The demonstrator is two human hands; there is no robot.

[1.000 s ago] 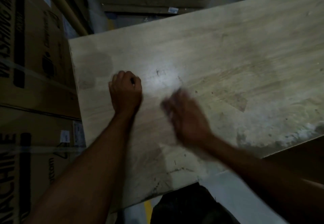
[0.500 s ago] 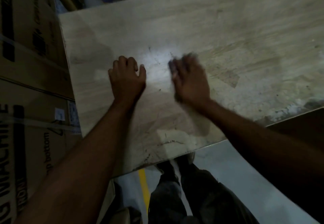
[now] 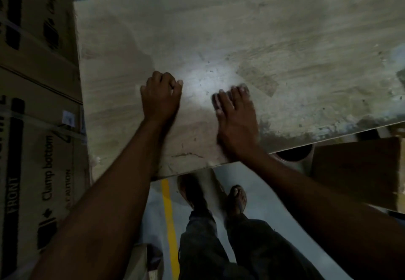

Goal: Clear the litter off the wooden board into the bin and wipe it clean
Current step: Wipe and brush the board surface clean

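Observation:
A large pale wooden board [image 3: 274, 28] fills the upper part of the head view, dusty and stained, with small dark specks near a bright patch. My left hand [image 3: 161, 97] rests on the board left of that patch, fingers curled under, and nothing shows in it. My right hand [image 3: 235, 115] lies flat on the board near its front edge, fingers spread and slightly blurred. A taped rectangular mark [image 3: 258, 79] lies just beyond the right fingertips. No bin and no cloth are in view.
Stacked cardboard boxes [image 3: 37, 126] stand tight against the board's left edge. A brown box [image 3: 355, 170] and a round tube end [image 3: 293, 153] sit under the board at right. Below are my legs and feet [image 3: 236, 196] on grey floor with a yellow line [image 3: 169, 225].
My right hand swept across the board from the front edge toward the bright patch and has drawn back toward the near edge. My left hand stayed put. The view tilted down, showing legs and floor.

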